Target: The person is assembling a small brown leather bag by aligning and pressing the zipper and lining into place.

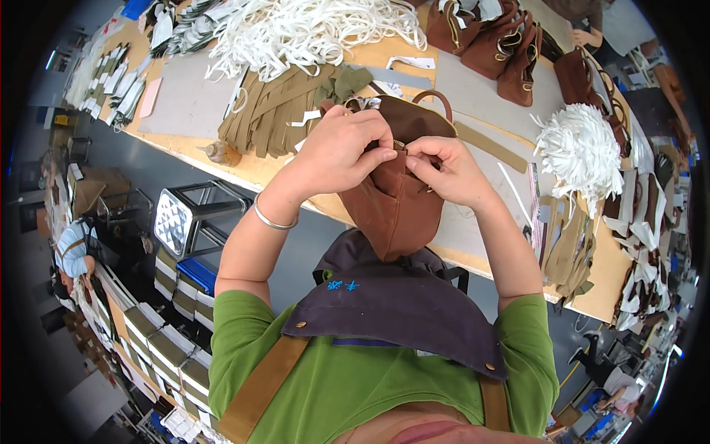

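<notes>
A brown handbag hangs over the table's near edge in front of me, its dark mouth turned upward and one handle standing up at the far side. My left hand is closed in a pinch on the bag's upper edge, beside a small bit of gold-coloured zipper. Close by on the right, my right hand pinches the same edge with thumb and forefinger. The fingertips of both hands almost meet at the end of the zipper. What exactly lies between them is too small to make out.
Olive-brown strips and a heap of white straps lie beyond the bag. More brown bags stand at the far right, near a white bundle. A stool stands on the floor at left. Other people work farther off.
</notes>
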Demonstrator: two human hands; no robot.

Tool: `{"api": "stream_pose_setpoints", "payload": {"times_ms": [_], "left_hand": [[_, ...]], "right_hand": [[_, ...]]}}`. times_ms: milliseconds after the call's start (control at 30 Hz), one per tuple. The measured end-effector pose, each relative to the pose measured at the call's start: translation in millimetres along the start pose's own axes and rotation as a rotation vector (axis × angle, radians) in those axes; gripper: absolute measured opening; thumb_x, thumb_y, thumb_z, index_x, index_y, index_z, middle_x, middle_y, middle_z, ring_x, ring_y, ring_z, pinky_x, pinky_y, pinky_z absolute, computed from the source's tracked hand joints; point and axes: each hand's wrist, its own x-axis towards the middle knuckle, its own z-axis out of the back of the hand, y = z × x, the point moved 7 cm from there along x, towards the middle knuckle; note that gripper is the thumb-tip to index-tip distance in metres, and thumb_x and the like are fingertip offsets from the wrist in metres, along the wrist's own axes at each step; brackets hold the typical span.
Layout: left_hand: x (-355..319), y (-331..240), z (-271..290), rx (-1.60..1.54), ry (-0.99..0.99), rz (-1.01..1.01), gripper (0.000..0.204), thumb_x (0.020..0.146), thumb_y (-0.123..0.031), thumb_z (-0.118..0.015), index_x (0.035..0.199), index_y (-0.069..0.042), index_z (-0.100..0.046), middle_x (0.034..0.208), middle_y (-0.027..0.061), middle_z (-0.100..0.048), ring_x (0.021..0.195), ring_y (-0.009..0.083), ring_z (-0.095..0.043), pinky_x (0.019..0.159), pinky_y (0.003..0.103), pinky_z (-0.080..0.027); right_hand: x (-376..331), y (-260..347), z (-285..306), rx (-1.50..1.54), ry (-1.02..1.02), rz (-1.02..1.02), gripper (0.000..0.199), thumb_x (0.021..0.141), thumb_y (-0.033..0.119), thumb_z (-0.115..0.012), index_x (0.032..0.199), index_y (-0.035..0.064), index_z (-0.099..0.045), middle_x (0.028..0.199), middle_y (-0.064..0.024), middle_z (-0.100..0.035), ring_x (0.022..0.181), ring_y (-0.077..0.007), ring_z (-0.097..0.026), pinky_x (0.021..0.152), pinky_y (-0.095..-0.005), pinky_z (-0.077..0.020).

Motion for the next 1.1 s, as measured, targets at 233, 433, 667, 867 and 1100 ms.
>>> {"api": "stream_pose_setpoints", "payload": {"times_ms": [233, 433, 667, 867, 1100], "left_hand": [[-1.4, 1.8, 0.5, -0.007, 0.02, 0.087, 0.015, 0.087, -0.02, -0.07, 0.082, -0.01, -0.06, 0.084, 0.0019, -0.061, 0.08, 0.0226, -0.056, 0.08, 0.035, -0.035], [-2.5, 2.1, 1.8, -0.014, -0.003, 0.091, 0.017, 0.086, -0.022, -0.071, 0.081, -0.01, -0.06, 0.083, 0.0025, -0.061, 0.078, 0.0234, -0.057, 0.078, 0.035, -0.035], [-1.3, 0.7, 1.4, -0.017, -0.016, 0.108, 0.017, 0.085, -0.022, -0.072, 0.081, -0.01, -0.06, 0.08, 0.0028, -0.061, 0.076, 0.024, -0.058, 0.077, 0.036, -0.035], [-1.1, 0.3, 1.5, 0.005, -0.025, 0.142, 0.02, 0.083, -0.021, -0.073, 0.08, -0.007, -0.06, 0.077, 0.0051, -0.061, 0.074, 0.0246, -0.059, 0.074, 0.037, -0.038], [-3.7, -2.2, 4.1, -0.069, -0.087, 0.084, 0.008, 0.085, -0.015, -0.07, 0.09, -0.009, -0.069, 0.078, 0.0032, -0.062, 0.077, 0.023, -0.059, 0.076, 0.036, -0.038]], "right_hand": [[2.1, 8.7, -1.2, -0.08, -0.005, 0.099, 0.01, 0.088, 0.009, -0.065, 0.092, 0.0007, -0.069, 0.073, -0.0013, -0.062, 0.063, -0.0068, -0.051, 0.057, -0.0249, -0.0424], [2.1, 9.5, -1.6, -0.076, -0.001, 0.108, 0.01, 0.088, 0.008, -0.065, 0.092, 0.0005, -0.069, 0.074, -0.0023, -0.063, 0.064, -0.008, -0.052, 0.058, -0.0258, -0.0431], [0.2, 17.1, -2.5, -0.126, -0.001, 0.124, 0.008, 0.087, 0.007, -0.066, 0.09, 0.0003, -0.067, 0.072, -0.0033, -0.061, 0.063, -0.0091, -0.051, 0.057, -0.0266, -0.0421], [-1.3, 19.6, -3.8, -0.168, -0.041, 0.179, 0.007, 0.087, 0.007, -0.066, 0.088, 0.0004, -0.067, 0.07, -0.0047, -0.06, 0.062, -0.0106, -0.051, 0.057, -0.0271, -0.042], [-3.4, 25.1, -6.0, -0.192, -0.059, 0.212, 0.005, 0.086, 0.006, -0.066, 0.088, 0.0019, -0.068, 0.067, -0.0047, -0.059, 0.057, -0.0102, -0.051, 0.053, -0.027, -0.0411]]}}
